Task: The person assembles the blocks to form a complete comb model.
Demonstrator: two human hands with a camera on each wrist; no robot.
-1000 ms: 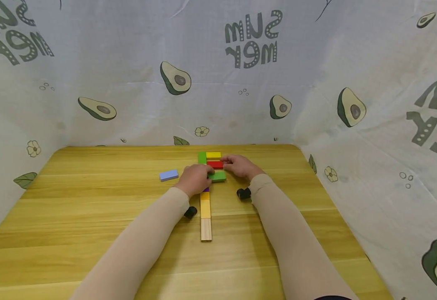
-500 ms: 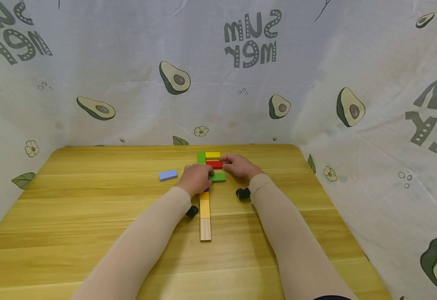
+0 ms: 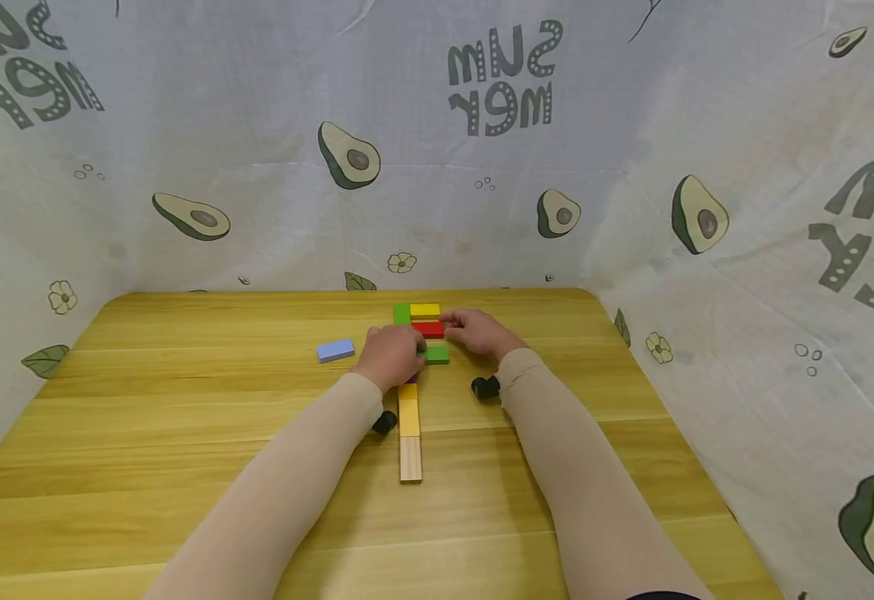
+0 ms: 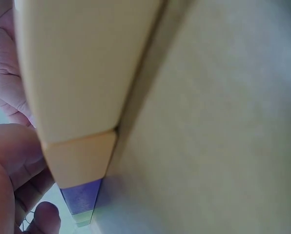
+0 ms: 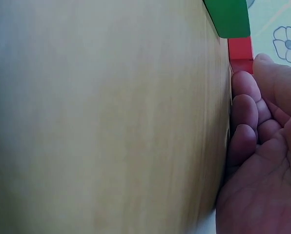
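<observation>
Wooden blocks make a line down the middle of the table, with several others branching right from its far end. My left hand (image 3: 389, 357) lies over this line and pinches the left end of a green block (image 3: 437, 356), hiding that end and part of the line. At the right end of a red block (image 3: 428, 330), my right hand (image 3: 479, 332) has thumb and fingertips gathered; the right wrist view shows the red block (image 5: 241, 51) right at them, other fingers curled. Behind it lie a yellow block (image 3: 425, 311) and an upright-running green block (image 3: 402, 313).
A light blue block (image 3: 335, 351) lies apart, left of my left hand. The near part of the line has a yellow block (image 3: 409, 415) and a plain wood block (image 3: 410, 460). A printed cloth (image 3: 257, 150) hangs behind the table (image 3: 182, 433).
My left hand has shifted slightly right and covers more of the green block, which looks a little straighter. The right hand stays at the red block.
</observation>
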